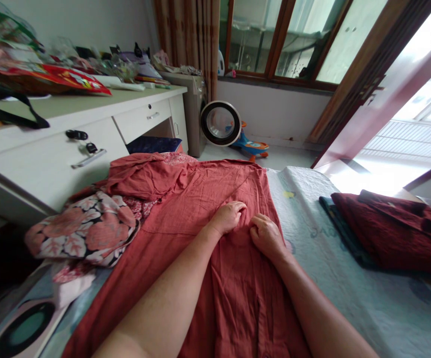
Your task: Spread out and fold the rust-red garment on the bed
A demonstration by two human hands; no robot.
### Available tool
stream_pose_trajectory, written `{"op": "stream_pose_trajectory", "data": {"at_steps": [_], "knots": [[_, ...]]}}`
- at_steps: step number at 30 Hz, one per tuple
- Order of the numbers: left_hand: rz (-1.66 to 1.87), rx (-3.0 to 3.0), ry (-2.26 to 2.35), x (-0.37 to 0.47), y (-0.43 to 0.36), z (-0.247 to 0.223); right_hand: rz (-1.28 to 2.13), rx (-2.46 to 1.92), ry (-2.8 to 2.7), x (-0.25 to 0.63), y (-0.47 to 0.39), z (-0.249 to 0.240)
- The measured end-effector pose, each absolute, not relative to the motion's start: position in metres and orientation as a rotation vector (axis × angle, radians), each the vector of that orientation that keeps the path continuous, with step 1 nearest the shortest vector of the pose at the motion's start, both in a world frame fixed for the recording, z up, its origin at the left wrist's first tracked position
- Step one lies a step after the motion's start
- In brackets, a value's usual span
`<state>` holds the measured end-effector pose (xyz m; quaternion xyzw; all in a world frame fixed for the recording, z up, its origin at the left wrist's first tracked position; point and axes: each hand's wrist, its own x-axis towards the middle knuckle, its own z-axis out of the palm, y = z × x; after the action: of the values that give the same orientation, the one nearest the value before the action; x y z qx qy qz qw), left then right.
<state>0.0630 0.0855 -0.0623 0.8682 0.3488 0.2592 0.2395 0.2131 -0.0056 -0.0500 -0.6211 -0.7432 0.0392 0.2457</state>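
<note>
A rust-red garment (185, 209) lies spread over the bed, wrinkled, with a placket running down its near part. Near its middle my left hand (229, 217) rests with curled fingers pinching the red cloth. Just right of it, by the garment's right edge, my right hand (267, 233) is closed on the same cloth. The two hands are a small gap apart. Bunched red fabric and a floral cloth (92, 228) lie to the left of the garment.
Folded dark red clothes (390, 233) lie at the right on the pale bed cover (312, 233). A white desk (99, 107) with clutter stands at the left. Behind are a washing machine with its round door (220, 123) open and a blue ride-on toy (250, 145).
</note>
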Motion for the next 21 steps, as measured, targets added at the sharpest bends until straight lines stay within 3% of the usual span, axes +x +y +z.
{"op": "stream_pose_trajectory", "data": {"at_steps": [21], "knots": [[0.719,2.365,0.946,0.063,0.0854,-0.062,0.075,-1.798,-1.929,0.2187,-0.003,-0.0572]]}}
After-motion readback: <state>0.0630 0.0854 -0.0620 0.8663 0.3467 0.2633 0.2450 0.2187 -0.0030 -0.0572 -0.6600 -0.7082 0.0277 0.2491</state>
